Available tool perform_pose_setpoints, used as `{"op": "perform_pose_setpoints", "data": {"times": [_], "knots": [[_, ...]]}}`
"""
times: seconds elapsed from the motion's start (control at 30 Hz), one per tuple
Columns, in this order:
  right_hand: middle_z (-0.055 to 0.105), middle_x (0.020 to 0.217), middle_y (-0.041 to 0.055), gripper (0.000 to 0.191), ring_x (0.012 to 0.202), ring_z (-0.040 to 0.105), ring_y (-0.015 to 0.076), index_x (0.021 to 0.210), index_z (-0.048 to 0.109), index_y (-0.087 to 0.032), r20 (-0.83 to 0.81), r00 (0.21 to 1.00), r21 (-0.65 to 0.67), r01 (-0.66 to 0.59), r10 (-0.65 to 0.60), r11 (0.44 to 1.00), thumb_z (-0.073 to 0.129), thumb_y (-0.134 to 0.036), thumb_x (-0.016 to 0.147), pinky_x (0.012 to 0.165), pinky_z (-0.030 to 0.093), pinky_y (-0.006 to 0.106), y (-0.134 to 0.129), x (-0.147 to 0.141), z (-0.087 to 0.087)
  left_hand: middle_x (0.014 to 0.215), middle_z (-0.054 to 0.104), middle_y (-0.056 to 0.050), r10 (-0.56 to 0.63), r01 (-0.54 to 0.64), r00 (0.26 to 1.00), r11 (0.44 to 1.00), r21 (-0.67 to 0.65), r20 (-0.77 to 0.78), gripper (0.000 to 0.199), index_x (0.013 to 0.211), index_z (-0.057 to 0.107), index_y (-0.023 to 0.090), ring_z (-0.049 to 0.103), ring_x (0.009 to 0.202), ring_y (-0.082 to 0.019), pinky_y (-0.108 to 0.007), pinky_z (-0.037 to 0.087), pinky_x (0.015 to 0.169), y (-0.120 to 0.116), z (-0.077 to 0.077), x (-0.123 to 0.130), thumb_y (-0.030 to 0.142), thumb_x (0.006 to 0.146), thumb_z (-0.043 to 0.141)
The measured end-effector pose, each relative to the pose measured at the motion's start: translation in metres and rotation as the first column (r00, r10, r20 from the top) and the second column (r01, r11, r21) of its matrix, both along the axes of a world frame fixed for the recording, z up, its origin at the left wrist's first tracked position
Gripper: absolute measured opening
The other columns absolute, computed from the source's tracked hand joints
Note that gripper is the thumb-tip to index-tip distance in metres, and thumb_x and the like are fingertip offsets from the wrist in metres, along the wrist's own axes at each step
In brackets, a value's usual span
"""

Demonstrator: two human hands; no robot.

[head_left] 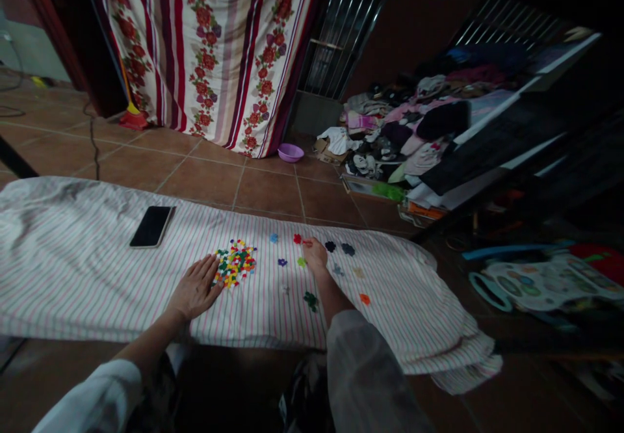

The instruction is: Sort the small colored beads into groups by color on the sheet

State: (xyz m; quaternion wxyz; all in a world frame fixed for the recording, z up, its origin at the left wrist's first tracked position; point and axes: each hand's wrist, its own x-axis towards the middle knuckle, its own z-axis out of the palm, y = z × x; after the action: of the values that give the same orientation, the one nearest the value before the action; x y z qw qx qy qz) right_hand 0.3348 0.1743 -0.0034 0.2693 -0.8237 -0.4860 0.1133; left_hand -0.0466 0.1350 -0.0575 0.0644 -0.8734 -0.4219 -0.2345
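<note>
My left hand [197, 283] lies flat on the striped cloth, fingers stretched out, its fingertips touching the left edge of a pile of small multicoloured pieces [236, 264]. The pieces are too small to name exactly. Further right, my right hand [316, 254] is closed in a pinch beside a red cluster [297, 239], with a bit of red showing at the fingertips. Around it lie small single-colour groups: a light blue one [273, 238], a purple one [282, 262], a lime green one [301, 262], a dark green one [311, 300], a black one [330, 246] and an orange one [364, 299].
A dark-screened phone [152, 227] lies on the striped cloth [88, 270] at left. Beyond are a tiled floor, a floral curtain [205, 49], a purple basin [290, 153] and a heap of clothes [404, 121]. A colourful toy-like panel [546, 280] stands at right.
</note>
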Motion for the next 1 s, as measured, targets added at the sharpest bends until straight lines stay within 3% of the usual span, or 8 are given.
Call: {"op": "perform_pose_setpoints", "data": {"times": [0.13,0.47,0.77,1.0], "knots": [[0.075,0.094,0.0058,0.025,0.087,0.07,0.0199,0.093,0.074,-0.022,0.051,0.997,-0.063,0.064,-0.061,0.996,0.052,-0.017,0.084,0.072,0.049,0.026,0.006,0.002,-0.005,0.143,0.054,-0.017,0.017,-0.018,1.0,1.0,-0.016,-0.017,0.061,0.14,0.05,0.011,0.047,0.137,-0.029,-0.048,0.044,0.109,0.0,-0.001,0.0,0.051,0.096,0.034],[0.075,0.091,0.0058,0.023,0.088,0.071,0.0197,0.093,0.074,-0.021,0.052,0.998,-0.042,0.025,-0.022,0.999,0.055,-0.016,0.082,0.075,0.05,0.027,0.018,0.002,-0.011,0.142,0.055,-0.017,0.018,-0.018,1.0,1.0,-0.026,-0.012,0.061,0.14,0.05,0.012,0.046,0.137,-0.03,-0.047,0.044,0.109,-0.001,0.0,0.001,0.05,0.096,0.034],[0.075,0.102,0.0063,0.036,0.095,0.069,0.0201,0.104,0.073,-0.02,0.049,0.999,-0.018,0.007,-0.006,1.0,0.044,-0.014,0.085,0.083,0.049,0.028,0.016,0.0,-0.013,0.143,0.054,-0.017,0.025,-0.025,0.999,1.0,-0.005,-0.035,0.062,0.138,0.052,0.011,0.047,0.136,-0.029,-0.046,0.044,0.109,-0.002,0.002,0.002,0.052,0.096,0.033],[0.075,0.1,0.0065,0.034,0.094,0.069,0.0198,0.098,0.075,-0.019,-0.005,1.0,-0.004,0.002,-0.002,1.0,0.045,-0.014,0.083,0.084,0.049,0.027,0.014,0.0,-0.011,0.141,0.056,-0.018,0.036,-0.035,0.999,0.999,0.034,-0.04,0.062,0.135,0.054,0.007,0.048,0.135,-0.029,-0.044,0.043,0.109,-0.001,0.0,0.003,0.051,0.096,0.035]]}}
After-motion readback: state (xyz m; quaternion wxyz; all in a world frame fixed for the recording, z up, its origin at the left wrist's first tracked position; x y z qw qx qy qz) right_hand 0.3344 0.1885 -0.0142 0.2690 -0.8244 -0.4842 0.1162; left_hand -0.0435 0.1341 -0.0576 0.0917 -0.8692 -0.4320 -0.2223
